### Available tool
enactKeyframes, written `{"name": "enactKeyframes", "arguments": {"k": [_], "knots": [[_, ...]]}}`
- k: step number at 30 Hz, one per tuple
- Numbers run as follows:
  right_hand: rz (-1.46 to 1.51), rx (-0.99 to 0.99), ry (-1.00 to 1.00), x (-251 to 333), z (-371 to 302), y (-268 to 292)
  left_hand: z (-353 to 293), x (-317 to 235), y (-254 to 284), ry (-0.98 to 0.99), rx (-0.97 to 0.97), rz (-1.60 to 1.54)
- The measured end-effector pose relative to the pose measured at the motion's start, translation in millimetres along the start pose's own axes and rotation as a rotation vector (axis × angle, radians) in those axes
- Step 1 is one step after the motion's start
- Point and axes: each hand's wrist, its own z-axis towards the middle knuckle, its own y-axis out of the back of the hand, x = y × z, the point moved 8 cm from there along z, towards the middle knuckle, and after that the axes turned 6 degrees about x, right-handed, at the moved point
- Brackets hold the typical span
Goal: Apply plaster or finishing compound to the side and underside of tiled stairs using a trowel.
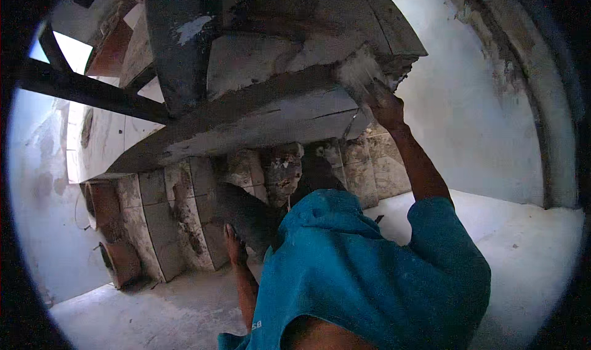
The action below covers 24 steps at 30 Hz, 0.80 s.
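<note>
My right arm reaches up to a worn grey slab (271, 85), whose long edge runs across the upper middle. My right hand (385, 107) is closed round a pale, flat tool (360, 73) and presses it to the slab near its broken right corner. Motion smears the tool, so its kind cannot be made out. Low on the left, my left hand (236, 245) is beside my dark-trousered leg (246, 214). Its fingers point upward, stretched out, and I see nothing clearly held in it.
Stained tiled blocks (157, 221) stand in a row beneath the slab. A dark beam (92, 95) crosses the upper left, joining a dark upright post (178, 48). A reddish-brown round vessel (123, 264) lies at the left. A pale wall (480, 110) rises on the right.
</note>
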Motion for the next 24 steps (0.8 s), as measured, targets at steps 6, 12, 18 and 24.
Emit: {"name": "enactKeyframes", "arguments": {"k": [6, 12, 18, 24], "knots": [[0.548, -0.133, -0.217, 2, -9, -57, -39, -36, 43, 0.262, -0.12, -0.424], [0.443, 0.14, -0.105, 122, 17, -99, -47, -24, 118, 0.352, -0.391, -0.418], [0.952, 0.192, -0.066, 209, 8, -185, -46, -31, 149, 0.268, -0.533, -0.608], [0.497, 0.745, 0.09, 259, -11, -183, -9, -64, 125, 0.331, -0.391, 0.091]]}}
